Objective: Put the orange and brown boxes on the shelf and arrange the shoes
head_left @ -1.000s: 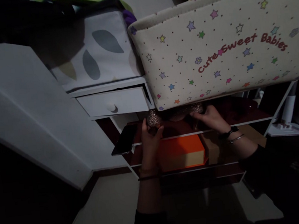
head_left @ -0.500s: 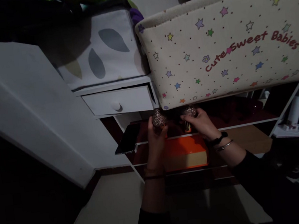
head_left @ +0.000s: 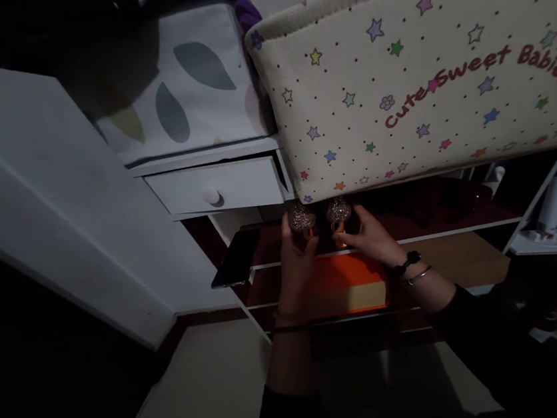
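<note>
Two matching glittery things stand side by side on the dark red upper shelf; they look like shoes with the heel ends towards me. My left hand is closed around the left glittery shoe, thumb on its near side, fingers along its outer side. My right hand grips the right glittery shoe from the right, thumb across its orange-gold lower part. The shoes stand close together with a narrow dark gap between them. Their far ends are hidden in shadow under the overhanging fabric bin.
A cream fabric bin with stars overhangs the shelf. Left of it are a white drawer and a leaf-patterned box. A dark phone juts over the shelf's left end. Below lie an orange box and a brown box.
My right hand has moved the right shoe leftwards, closer to the left one. My left hand and its shoe have shifted slightly right. The view has tilted a little.
</note>
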A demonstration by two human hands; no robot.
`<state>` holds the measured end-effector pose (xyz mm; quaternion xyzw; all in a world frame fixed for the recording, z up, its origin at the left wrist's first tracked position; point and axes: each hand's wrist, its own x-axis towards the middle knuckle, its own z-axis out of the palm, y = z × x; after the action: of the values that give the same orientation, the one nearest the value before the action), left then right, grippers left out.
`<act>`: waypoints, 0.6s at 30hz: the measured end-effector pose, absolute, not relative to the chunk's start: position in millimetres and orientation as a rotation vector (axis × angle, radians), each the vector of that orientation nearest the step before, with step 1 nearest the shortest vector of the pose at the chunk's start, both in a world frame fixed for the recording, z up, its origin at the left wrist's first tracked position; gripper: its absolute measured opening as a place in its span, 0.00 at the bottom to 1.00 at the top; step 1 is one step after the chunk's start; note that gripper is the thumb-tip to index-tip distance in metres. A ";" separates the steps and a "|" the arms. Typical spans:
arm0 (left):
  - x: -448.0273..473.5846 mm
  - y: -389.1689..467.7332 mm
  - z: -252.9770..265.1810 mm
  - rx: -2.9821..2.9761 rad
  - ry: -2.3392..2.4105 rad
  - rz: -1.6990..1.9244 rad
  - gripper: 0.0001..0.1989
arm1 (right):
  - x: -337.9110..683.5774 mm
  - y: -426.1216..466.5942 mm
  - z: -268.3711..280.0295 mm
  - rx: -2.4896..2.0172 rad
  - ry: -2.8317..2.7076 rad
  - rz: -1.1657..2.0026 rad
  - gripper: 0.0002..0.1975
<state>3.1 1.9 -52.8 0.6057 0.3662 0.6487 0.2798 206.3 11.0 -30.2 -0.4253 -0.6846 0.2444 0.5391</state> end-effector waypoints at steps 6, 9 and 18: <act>9.4 4.0 -53.0 1.676 1.127 1.709 0.51 | 206.8 11.2 -26.4 -1.022 -1.645 0.667 0.31; 10.2 2.8 -49.6 1.724 1.274 1.689 0.51 | 209.2 14.4 -26.4 -1.017 -1.660 0.673 0.31; 9.9 2.0 -44.8 1.817 1.442 1.692 0.49 | 210.3 21.2 -35.4 -1.018 -1.653 0.682 0.34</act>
<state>9.9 2.0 -44.8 0.6272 0.4975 0.5839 0.1348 210.3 21.2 -35.4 -0.4238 -0.6883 0.2839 0.5158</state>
